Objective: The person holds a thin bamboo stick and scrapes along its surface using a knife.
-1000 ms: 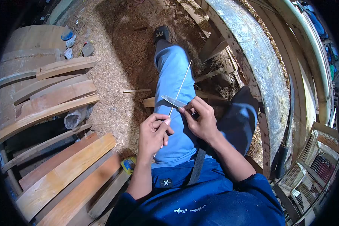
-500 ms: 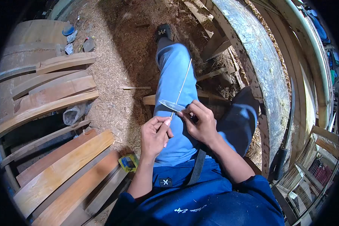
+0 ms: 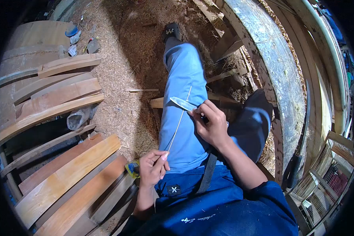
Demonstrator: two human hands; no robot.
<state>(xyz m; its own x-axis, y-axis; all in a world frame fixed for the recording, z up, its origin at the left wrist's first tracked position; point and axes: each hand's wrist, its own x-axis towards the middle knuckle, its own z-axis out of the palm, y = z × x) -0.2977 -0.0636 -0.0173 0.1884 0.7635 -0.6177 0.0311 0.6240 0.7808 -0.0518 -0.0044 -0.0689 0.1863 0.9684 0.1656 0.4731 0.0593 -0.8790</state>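
Note:
My left hand (image 3: 152, 168) is low, near my waist, pinching the near end of a thin, pale wooden stick (image 3: 176, 131). The stick slants up and away over my blue trouser leg (image 3: 185, 78). My right hand (image 3: 213, 124) is closed around a knife; its handle is hidden in the fingers. The shiny pointed blade (image 3: 180, 103) juts to the left and crosses the stick, seemingly against it. Part of the stick's far end shows beyond the blade.
Cut wooden boards (image 3: 67, 181) lie in rows at the left, with a yellow-and-blue packet (image 3: 133, 168) beside them. Shavings cover the floor (image 3: 118, 86). A large curved, worn beam (image 3: 273, 63) stands at the right. A dark-handled long blade (image 3: 294, 171) rests beside it.
My left hand has moved down towards my waist, pulling the stick with it, so less stick shows beyond the blade. My right hand and the knife have barely moved.

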